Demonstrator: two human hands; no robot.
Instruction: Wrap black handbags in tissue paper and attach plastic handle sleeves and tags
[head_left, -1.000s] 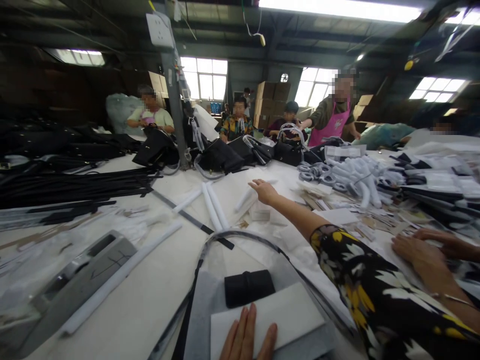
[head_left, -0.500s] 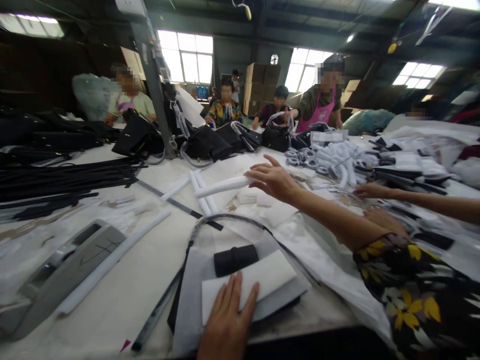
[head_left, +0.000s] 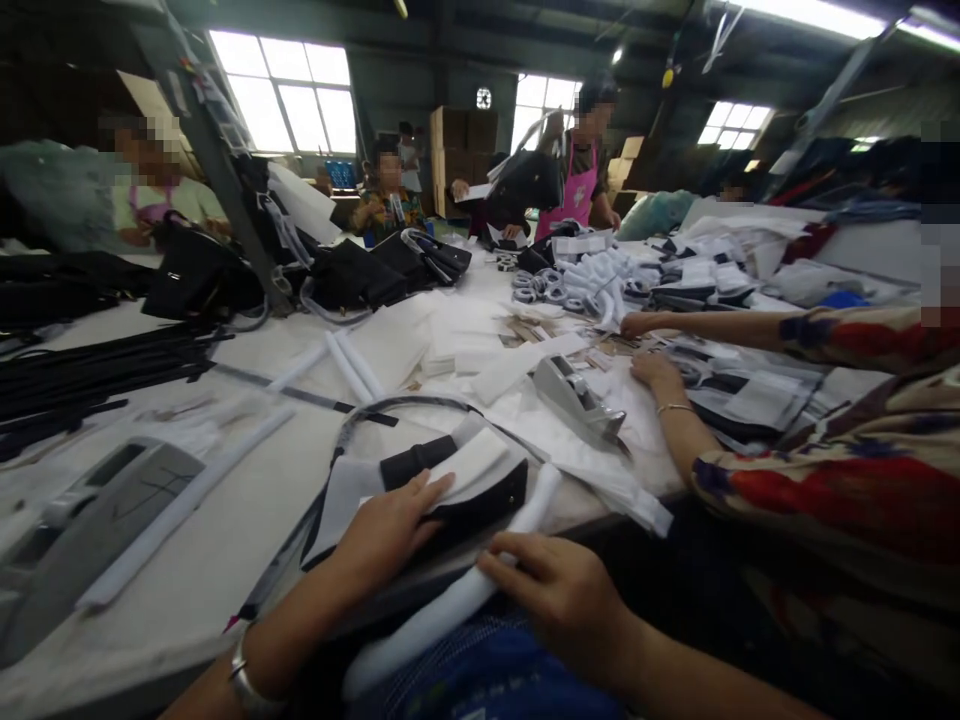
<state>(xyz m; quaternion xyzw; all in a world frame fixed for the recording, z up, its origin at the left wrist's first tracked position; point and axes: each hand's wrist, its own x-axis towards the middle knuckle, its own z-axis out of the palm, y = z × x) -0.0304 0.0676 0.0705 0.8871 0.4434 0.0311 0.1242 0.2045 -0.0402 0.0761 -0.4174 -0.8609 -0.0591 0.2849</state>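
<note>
In front of me lies a black handbag (head_left: 480, 500) with grey-white wrapping, a looped handle (head_left: 405, 402) and a dark rolled piece (head_left: 416, 460) on top. My left hand (head_left: 394, 515), a silver bangle on its wrist, is closed on the bag's upper edge and the folded white sheet (head_left: 476, 462) there. My right hand (head_left: 559, 590) grips a long white padding roll (head_left: 442, 615) between thumb and fingers. The roll slants across the table's front edge, its far end beside the bag and its near end over my lap. My right fingertips are partly hidden.
A grey tape dispenser (head_left: 112, 520) stands at left beside another white roll (head_left: 187, 510); a second dispenser (head_left: 577, 400) is beyond the bag. A co-worker's hands (head_left: 660, 375) reach in from the right. Black bags (head_left: 360, 275) and wrapped rings (head_left: 555, 285) lie farther back.
My right hand has come back from over the table, bringing the white roll to the front edge. My left hand has gone from lying flat to gripping the bag's edge. The view has swung right.
</note>
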